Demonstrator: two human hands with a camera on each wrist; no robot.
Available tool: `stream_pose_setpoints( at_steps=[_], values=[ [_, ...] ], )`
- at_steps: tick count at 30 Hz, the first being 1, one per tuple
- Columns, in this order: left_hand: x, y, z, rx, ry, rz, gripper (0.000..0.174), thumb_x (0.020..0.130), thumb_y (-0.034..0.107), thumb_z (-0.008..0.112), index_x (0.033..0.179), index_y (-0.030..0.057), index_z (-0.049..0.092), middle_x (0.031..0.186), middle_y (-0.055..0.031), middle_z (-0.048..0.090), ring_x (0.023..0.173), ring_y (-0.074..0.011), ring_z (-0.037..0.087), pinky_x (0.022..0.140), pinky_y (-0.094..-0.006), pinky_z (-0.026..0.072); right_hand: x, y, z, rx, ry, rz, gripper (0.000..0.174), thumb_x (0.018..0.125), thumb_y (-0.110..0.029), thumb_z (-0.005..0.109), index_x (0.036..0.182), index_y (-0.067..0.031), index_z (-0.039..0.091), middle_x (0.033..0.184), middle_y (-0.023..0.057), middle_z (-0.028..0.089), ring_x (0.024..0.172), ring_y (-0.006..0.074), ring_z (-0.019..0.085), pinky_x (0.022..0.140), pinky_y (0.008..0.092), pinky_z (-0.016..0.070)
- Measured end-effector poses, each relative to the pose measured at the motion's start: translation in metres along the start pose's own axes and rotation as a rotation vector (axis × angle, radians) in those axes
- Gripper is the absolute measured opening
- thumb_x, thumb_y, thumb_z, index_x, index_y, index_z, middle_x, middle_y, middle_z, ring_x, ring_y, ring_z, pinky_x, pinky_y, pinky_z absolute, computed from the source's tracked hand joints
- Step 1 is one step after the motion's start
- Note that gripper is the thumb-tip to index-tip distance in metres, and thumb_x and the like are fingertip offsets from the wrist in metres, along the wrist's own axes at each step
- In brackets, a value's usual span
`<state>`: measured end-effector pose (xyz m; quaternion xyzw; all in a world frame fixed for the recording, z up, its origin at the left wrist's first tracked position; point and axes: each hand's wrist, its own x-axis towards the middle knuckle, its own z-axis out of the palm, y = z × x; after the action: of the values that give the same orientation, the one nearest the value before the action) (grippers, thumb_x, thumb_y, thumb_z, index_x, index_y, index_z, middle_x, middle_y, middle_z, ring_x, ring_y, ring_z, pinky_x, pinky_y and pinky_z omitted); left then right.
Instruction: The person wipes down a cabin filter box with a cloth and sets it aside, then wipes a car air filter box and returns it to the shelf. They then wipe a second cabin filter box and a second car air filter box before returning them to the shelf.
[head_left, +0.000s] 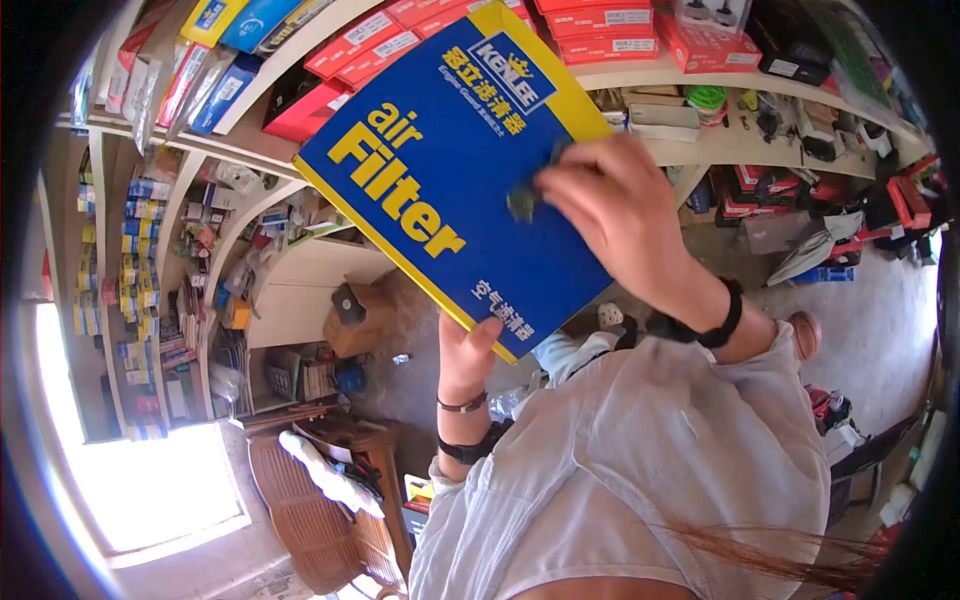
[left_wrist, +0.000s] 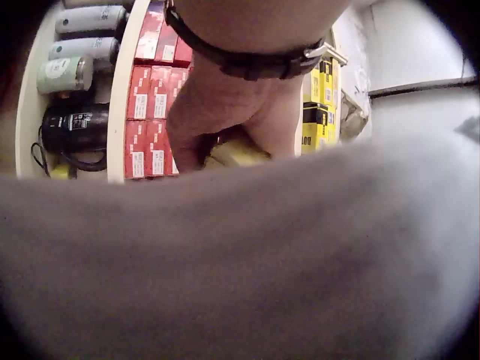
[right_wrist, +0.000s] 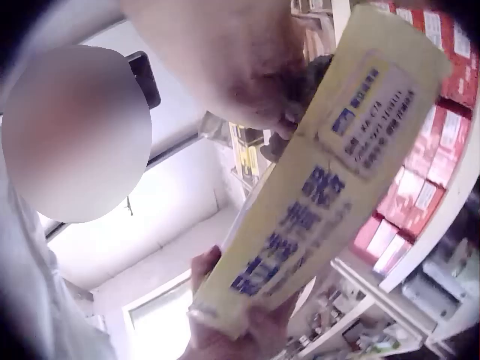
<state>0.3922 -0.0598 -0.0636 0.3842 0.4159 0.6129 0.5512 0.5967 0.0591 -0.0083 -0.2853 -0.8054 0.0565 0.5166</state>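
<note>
A blue and yellow air filter box (head_left: 400, 180) is held up tilted before the person's chest, its printed front facing the head camera. The left hand (head_left: 466, 352) grips the box's lower end, thumb over the front face. Against the upper right of that face, the right hand (head_left: 635, 220) pinches a dark crumpled rag (head_left: 522, 202). In the right wrist view the rag (right_wrist: 311, 82) lies at the edge of the box's yellow side (right_wrist: 300, 202). Blurred fabric (left_wrist: 240, 262) hides much of the left wrist view, where a yellow bit of the box shows under the palm.
Shelves of red boxes (head_left: 600, 22) run along the back, close behind the filter box. More shelves (head_left: 140, 270) with small packages stand at the left. A wooden chair (head_left: 300, 510) is at the lower left, and a cardboard carton (head_left: 358, 320) sits below the shelves.
</note>
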Motion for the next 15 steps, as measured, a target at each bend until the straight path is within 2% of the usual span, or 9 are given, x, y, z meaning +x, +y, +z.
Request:
stream_pose_setpoints(
  at_steps=[2, 3, 4, 6, 11, 13, 15],
  values=[
    [-0.002, 0.000, -0.003, 0.014, -0.008, -0.016, 0.064, 0.083, 0.028, 0.075, 0.133, -0.0018, 0.049, 0.117, -0.0085, 0.065, 0.104, -0.0185, 0.065, 0.088, -0.0318, 0.0542, 0.010, 0.008, 0.001, -0.042, 0.107, 0.032, 0.026, 0.072, 0.000, 0.077, 0.097, -0.0038, 0.070, 0.094, 0.0071, 0.060, 0.083, 0.0288, 0.060, 0.072, 0.0381, 0.0497],
    [-0.003, 0.000, -0.004, 0.033, -0.006, -0.031, 0.064, 0.082, 0.028, 0.075, 0.133, -0.0018, 0.050, 0.117, -0.0084, 0.065, 0.104, -0.0184, 0.065, 0.088, -0.0316, 0.0541, 0.007, 0.006, 0.001, -0.043, 0.107, 0.030, 0.026, 0.072, 0.000, 0.077, 0.097, -0.0038, 0.070, 0.094, 0.0071, 0.060, 0.083, 0.0288, 0.060, 0.072, 0.0381, 0.0497],
    [-0.005, -0.002, -0.007, 0.033, -0.006, -0.029, 0.064, 0.082, 0.028, 0.075, 0.133, -0.0018, 0.050, 0.117, -0.0084, 0.065, 0.104, -0.0184, 0.065, 0.088, -0.0316, 0.0541, -0.001, 0.000, 0.002, -0.066, 0.064, 0.021, 0.023, 0.074, -0.004, 0.072, 0.096, -0.0039, 0.069, 0.095, 0.0071, 0.060, 0.085, 0.0278, 0.059, 0.073, 0.0384, 0.0502],
    [-0.007, -0.007, -0.014, -0.017, 0.017, -0.063, 0.084, 0.080, 0.031, 0.080, 0.144, -0.0027, 0.038, 0.130, -0.0123, 0.060, 0.114, -0.0252, 0.063, 0.095, -0.0387, 0.0550, -0.020, -0.011, 0.005, -0.033, -0.015, 0.017, 0.021, 0.075, -0.008, 0.066, 0.096, -0.0035, 0.068, 0.095, 0.0070, 0.059, 0.086, 0.0274, 0.059, 0.076, 0.0387, 0.0510],
    [-0.012, -0.012, -0.010, -0.034, 0.072, -0.107, 0.084, 0.079, 0.031, 0.080, 0.144, -0.0025, 0.038, 0.130, -0.0125, 0.060, 0.113, -0.0247, 0.064, 0.095, -0.0382, 0.0551, -0.033, -0.014, -0.001, 0.002, -0.108, 0.019, 0.024, 0.075, -0.008, 0.068, 0.098, -0.0040, 0.067, 0.095, 0.0067, 0.059, 0.086, 0.0270, 0.059, 0.076, 0.0380, 0.0509],
    [-0.015, -0.012, -0.010, -0.046, 0.068, -0.140, 0.085, 0.079, 0.031, 0.080, 0.145, -0.0023, 0.038, 0.130, -0.0125, 0.060, 0.113, -0.0244, 0.064, 0.096, -0.0381, 0.0548, -0.018, -0.007, 0.003, -0.038, -0.026, 0.021, 0.023, 0.075, -0.006, 0.071, 0.098, -0.0048, 0.068, 0.094, 0.0061, 0.060, 0.085, 0.0268, 0.059, 0.076, 0.0381, 0.0509],
    [-0.011, -0.014, -0.014, 0.071, -0.033, -0.110, 0.088, 0.078, 0.034, 0.083, 0.145, -0.0021, 0.038, 0.129, -0.0125, 0.060, 0.113, -0.0235, 0.064, 0.095, -0.0376, 0.0545, -0.005, -0.005, 0.004, -0.056, 0.032, 0.011, 0.023, 0.075, -0.005, 0.073, 0.098, -0.0053, 0.068, 0.094, 0.0054, 0.060, 0.086, 0.0270, 0.059, 0.076, 0.0384, 0.0508]
  ],
)
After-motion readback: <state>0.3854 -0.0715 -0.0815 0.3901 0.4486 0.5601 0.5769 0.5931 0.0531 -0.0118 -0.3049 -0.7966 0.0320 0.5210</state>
